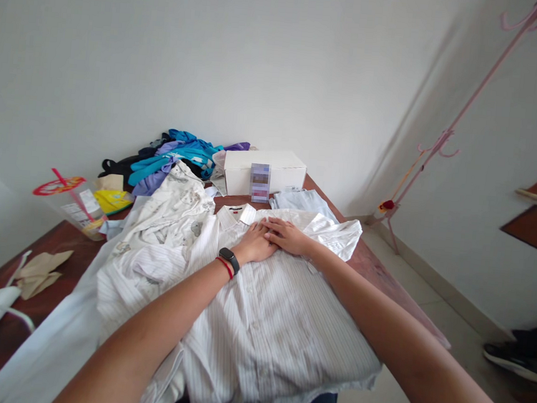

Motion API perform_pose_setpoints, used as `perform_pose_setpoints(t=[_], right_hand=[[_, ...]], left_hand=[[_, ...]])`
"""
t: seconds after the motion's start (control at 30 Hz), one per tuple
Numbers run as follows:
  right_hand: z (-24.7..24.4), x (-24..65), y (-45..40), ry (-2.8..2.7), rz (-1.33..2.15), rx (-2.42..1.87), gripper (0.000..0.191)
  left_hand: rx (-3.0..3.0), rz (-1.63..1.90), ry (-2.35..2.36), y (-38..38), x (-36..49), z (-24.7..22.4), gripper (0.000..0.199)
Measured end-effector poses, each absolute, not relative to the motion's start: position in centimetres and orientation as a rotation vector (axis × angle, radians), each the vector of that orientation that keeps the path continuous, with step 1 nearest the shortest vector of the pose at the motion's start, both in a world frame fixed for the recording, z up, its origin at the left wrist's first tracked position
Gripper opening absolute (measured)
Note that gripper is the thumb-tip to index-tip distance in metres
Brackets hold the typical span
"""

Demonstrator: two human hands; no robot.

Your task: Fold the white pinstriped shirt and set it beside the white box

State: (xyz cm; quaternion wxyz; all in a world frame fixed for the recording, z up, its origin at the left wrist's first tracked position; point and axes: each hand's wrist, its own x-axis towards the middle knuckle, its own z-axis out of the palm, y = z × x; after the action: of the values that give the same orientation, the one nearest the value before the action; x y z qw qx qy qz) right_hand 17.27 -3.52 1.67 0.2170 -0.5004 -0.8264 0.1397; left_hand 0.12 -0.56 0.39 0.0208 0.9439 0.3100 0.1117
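A white striped button-up shirt (258, 313) is spread on the table with its collar toward the wall and its hem hanging over the near edge. My left hand (255, 243) lies flat on the upper chest, just below the collar, fingers stretched out. My right hand (288, 236) rests beside it, also flat, its fingertips overlapping those of the left hand. Neither hand grips the cloth. One sleeve extends to the right with a crumpled cuff; the other lies bunched at the left. A black wristband (229, 259) and a red cord circle my left wrist.
A patterned white garment (169, 202) lies left of the shirt. Behind are a clothes pile (178, 156), a white box (285, 167) and folded pale-blue cloth (305, 201). A plastic cup (77, 205) with a red straw stands left. A pink coat stand (443, 138) is at right.
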Motion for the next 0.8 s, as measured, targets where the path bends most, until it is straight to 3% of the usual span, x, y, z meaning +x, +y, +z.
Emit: perform_pose_setpoints(t=[0.8], right_hand=[[1.64,17.31,-3.48,-2.29,0.384,-1.396,0.056]], left_hand=[[2.917,0.358,0.951,-0.32,0.15,0.05,0.06]])
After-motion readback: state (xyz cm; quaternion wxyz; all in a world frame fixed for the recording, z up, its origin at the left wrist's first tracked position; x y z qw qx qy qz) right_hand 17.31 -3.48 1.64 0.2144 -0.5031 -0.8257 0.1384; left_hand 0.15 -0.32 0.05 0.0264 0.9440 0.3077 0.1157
